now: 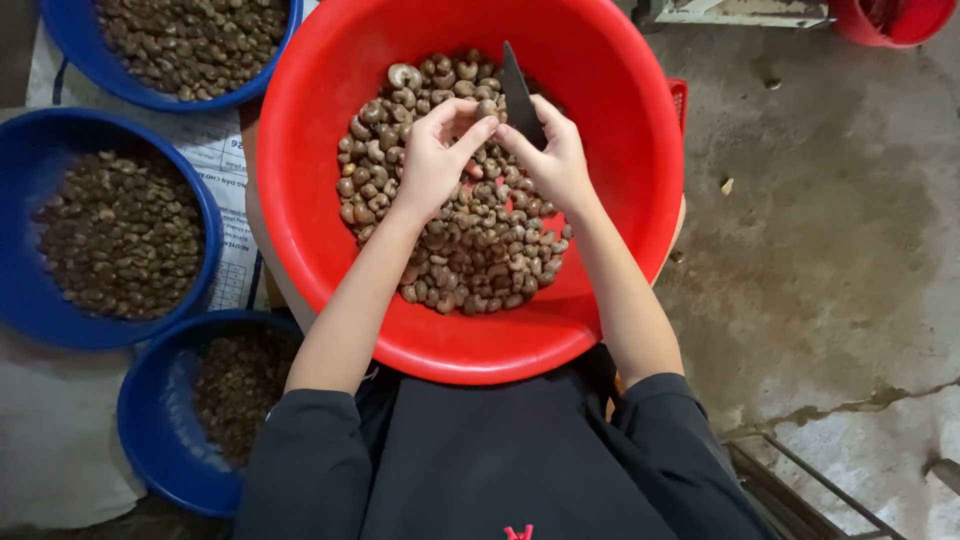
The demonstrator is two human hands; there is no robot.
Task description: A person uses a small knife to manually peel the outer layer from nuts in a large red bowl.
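Peeling is the step in hand, we judge: our left hand (432, 160) pinches a single cashew nut (487, 108) at its fingertips over the red basin (610, 190), while our right hand (556, 160) grips a dark blade (518, 92), tip up, just beside that nut. Loose nuts fill the basin. Three blue basins (30, 250) sit left. Next move calls for a steady blade edge against the shell, fingers clear.

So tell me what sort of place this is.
Probably a small nut-shelling workshop, worked by hand on a bare concrete floor: a red basin of curved brown nuts, blue bowls of more, a dark blade.
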